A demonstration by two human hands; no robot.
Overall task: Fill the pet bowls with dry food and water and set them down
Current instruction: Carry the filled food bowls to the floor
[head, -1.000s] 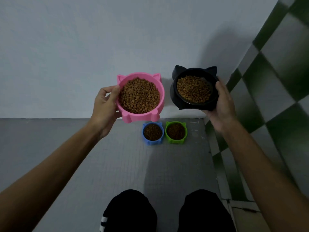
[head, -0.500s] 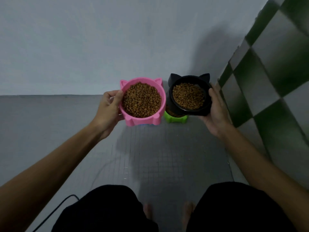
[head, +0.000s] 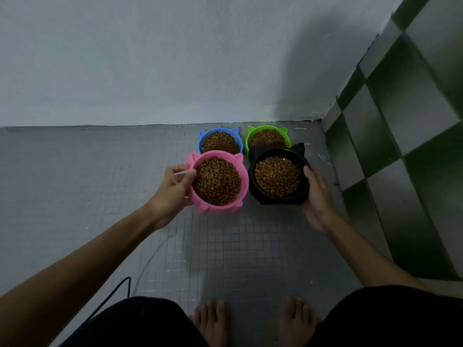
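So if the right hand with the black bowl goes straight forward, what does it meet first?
Probably the green bowl: it sits directly behind the black bowl that the right hand holds. Their gap is unclear.

Four kibble-filled bowls: one pink bowl, one black bowl, one blue bowl, one green bowl.

The grey small-tiled floor runs to the wall. On it near the wall sit a blue bowl and a green bowl, side by side, each holding kibble. My bare feet stand on it; a black cable lies at left.
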